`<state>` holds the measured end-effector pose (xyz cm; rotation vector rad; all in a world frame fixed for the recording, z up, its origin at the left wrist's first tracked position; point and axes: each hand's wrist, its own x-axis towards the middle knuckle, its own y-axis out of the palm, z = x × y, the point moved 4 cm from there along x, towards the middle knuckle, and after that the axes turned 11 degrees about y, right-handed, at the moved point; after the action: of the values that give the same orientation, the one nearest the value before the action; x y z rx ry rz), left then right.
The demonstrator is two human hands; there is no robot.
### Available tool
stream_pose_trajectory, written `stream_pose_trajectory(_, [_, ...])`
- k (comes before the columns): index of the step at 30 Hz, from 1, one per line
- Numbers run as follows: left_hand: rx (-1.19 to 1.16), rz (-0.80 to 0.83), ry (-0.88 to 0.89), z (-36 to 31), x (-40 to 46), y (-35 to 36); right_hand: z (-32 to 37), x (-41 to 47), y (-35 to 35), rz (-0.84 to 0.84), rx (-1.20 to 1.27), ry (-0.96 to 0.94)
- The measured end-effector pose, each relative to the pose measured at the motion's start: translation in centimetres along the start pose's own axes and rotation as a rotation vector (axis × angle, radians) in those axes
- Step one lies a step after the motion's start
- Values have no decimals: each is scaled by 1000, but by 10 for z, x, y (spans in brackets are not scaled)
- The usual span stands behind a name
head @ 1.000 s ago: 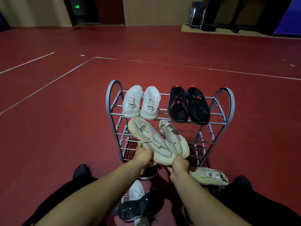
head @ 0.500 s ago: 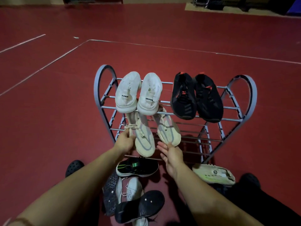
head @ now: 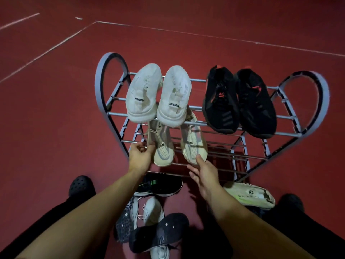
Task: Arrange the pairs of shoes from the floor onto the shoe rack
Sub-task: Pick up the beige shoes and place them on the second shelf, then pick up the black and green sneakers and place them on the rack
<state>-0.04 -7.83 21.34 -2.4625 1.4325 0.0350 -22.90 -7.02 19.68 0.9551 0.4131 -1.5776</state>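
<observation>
Floor pile: nearest me on the red floor (head: 46,137), a dark slipper (head: 158,232) lies sole up across a white sneaker (head: 149,210); a black sneaker (head: 158,186) lies crosswise beyond them, and a cream shoe (head: 250,195) lies on its side to my right, all just in front of the shoe rack (head: 112,58).
My left hand (head: 140,157): fingers curled, pinching the near end of the left beige sneaker (head: 162,146) at its left edge.
My right hand (head: 203,174): fingers spread and loose, tips touching the near end of the right beige sneaker (head: 194,144); nothing gripped.
Beige pair: on the 2nd shelf, left half, side by side; long axes run front to back, tilted slightly right at the far end. Far ends are hidden under the top shelf, so I cannot tell toe from heel for sure.
Top shelf, left: white pair (head: 158,96), heels toward me, long axes front to back, directly above the beige pair.
Top shelf, right: black pair (head: 240,101), same front-to-back lie.
</observation>
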Motion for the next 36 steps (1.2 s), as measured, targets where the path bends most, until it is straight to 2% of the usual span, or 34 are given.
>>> stream_pose_trajectory(2, [-45,52,-61,5,-11,0,-2,0,0,9,23,-36])
stream_pose_trajectory(5, [-148,120,-28,7,-20,-1,-8,0,4,15,53,-89])
stream_pose_trajectory(10, [-152,81,102,-9,-3,-9,-5,2,23,6,101,-151])
stream_pose_trajectory(13, [-146,82,109,-17,8,-7,7,3,37,23,100,-165])
stream_pose_trajectory(16, [-86,109,98,-22,21,-4,19,5,47,34,-31,-98])
stream_pose_trajectory(20, [82,162,126,-19,30,-8,17,8,38,67,-396,47])
stream_pose_trajectory(23, [154,135,223,-9,22,-21,13,6,24,58,-419,-42])
stream_pose_trajectory(26, [294,161,254,33,16,-40,-9,14,7,15,-443,-144])
stream_pose_trajectory(28, [348,216,190,64,5,-49,-33,22,-6,23,-515,-152])
stream_pose_trajectory(31, [441,285,101,110,-7,-63,-72,40,-24,21,-609,-72])
stream_pose_trajectory(33, [457,293,22,142,-10,-72,-98,56,-29,37,-673,10])
stream_pose_trajectory(36, [476,295,-83,181,-12,-84,-126,76,-33,7,-797,38])
